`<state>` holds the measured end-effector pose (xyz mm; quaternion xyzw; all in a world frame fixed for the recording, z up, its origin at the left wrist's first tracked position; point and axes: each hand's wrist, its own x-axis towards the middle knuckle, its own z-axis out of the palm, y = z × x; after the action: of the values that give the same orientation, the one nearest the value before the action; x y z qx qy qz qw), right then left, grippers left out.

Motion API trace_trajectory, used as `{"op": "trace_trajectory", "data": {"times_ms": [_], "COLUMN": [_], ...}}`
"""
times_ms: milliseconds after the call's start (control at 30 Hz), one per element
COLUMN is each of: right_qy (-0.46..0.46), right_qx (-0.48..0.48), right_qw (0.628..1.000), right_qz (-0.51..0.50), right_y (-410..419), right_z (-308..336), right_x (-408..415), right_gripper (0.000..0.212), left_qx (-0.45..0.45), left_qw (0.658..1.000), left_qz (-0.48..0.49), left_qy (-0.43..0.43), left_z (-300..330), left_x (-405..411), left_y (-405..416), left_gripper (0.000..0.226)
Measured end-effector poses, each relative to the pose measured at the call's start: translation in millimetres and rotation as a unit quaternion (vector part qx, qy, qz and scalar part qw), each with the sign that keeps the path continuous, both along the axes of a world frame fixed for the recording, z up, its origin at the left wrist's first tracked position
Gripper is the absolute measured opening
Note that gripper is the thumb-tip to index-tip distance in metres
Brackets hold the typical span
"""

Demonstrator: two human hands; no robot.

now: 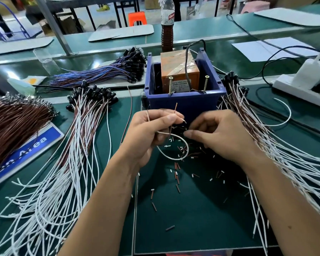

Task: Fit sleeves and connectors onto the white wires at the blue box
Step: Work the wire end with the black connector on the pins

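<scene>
Finished white wires [78,145] fan across the mat's left edge, out of the way; the left hand [151,130] pinches one looped wire [175,145] upright before the blue box [185,100]; the right hand [216,133], fingertips pressed together, seems to pick a sleeve from the scattered sleeves [177,174].

Looped white wire [175,156] before the blue box [185,104], sleeves [177,179] scattered.

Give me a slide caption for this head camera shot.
Left hand grips a looped white wire before the blue box; right hand reaches toward it.
</scene>
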<state>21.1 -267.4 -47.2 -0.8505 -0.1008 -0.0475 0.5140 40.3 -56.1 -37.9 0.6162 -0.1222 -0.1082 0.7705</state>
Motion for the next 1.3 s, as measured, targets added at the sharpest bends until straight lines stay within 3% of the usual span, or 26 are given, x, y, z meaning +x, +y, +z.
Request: {"op": "trace_trajectory", "data": {"times_ms": [100,233,800,1000,1300], "right_qy": [-0.063,-0.116,-0.234,-0.263,-0.311], "right_qx": [0.143,0.202,0.109,0.047,-0.01], "right_qw": [0.987,0.971,0.965,0.964,0.949], "right_qz": [0.036,0.05,0.039,0.01,-0.042], "right_y": [8.7,11.5,14.9,20.6,31.1], "right_z": [2.1,1.3,1.9,1.2,0.7], "right_x": [-3.9,-5.0,-4.3,-3.6,-0.4], "right_gripper": [0.027,0.024,0.011,0.006,0.008], "left_qx": [-0.062,-0.109,-0.135,-0.141,-0.145], "left_qw": [0.997,0.987,0.974,0.971,0.97], "left_qz": [-0.03,-0.063,-0.104,-0.071,-0.046], "left_qy": [0.047,0.103,0.152,0.182,0.19], "left_z": [1.0,-0.9,2.4,4.6,2.8], "left_x": [-3.4,-6.8,-9.5,-7.6,-7.2], "left_y": [-5.8,-10.1,-13.3,-16.1,-18.2], "left_gripper": [0.015,0.016,0.012,0.017,0.005]}}
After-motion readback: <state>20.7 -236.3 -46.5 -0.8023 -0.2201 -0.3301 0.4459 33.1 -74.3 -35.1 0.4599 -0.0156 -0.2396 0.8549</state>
